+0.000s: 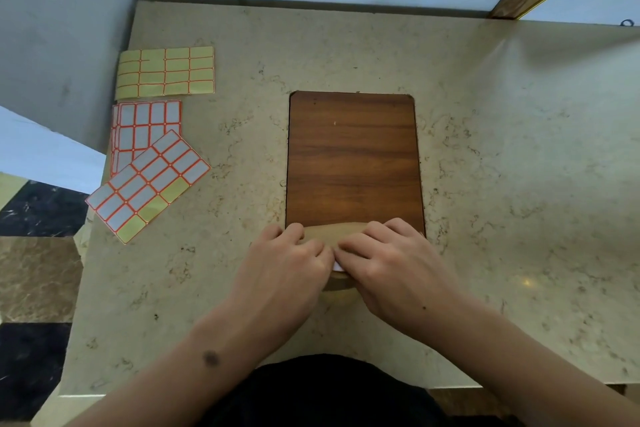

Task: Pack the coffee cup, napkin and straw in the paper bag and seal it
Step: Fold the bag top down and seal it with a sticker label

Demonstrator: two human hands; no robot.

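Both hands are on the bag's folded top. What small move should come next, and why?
Probably press the white sticker flat across the fold. Both the left hand and right hand pinch the bag top folded over, and the sticker shows between the fingertips, so the seal looks unfinished.

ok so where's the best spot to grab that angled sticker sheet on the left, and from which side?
Probably the angled sticker sheet at its near-left corner, coming from the left: that corner appears to overhang the counter edge, so fingers could slip under it. Its far end lies on the upright white sticker sheet, so lift gently.
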